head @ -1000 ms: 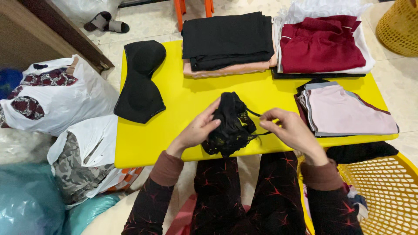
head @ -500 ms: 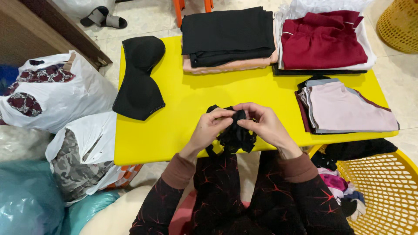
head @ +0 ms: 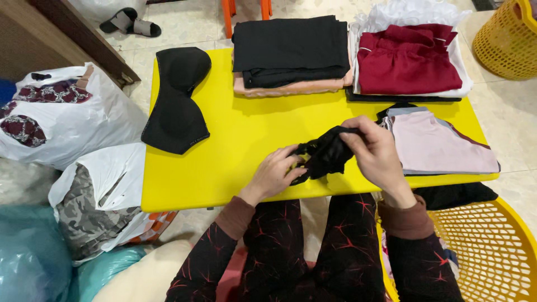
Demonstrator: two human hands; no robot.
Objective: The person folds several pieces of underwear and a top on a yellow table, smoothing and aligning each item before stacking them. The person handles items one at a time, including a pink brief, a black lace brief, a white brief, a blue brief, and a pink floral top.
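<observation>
A small black lace garment (head: 323, 155) lies bunched near the front edge of the yellow table (head: 235, 140). My left hand (head: 277, 173) presses on its left end, fingers curled over the fabric. My right hand (head: 376, 150) pinches its upper right part and lifts it slightly off the table. Both hands are close together, just above my lap.
A black bra (head: 176, 98) lies at the table's left. Folded stacks sit behind: black on peach (head: 291, 53), dark red on white (head: 408, 59), pale pink (head: 436, 142) at right. Plastic bags of clothes (head: 67, 117) stand left. Yellow baskets (head: 486, 246) stand at right.
The black garment has been folded smaller and shifted right. My right hand moved right and up with it, and my left hand now rests flatter on its left end.
</observation>
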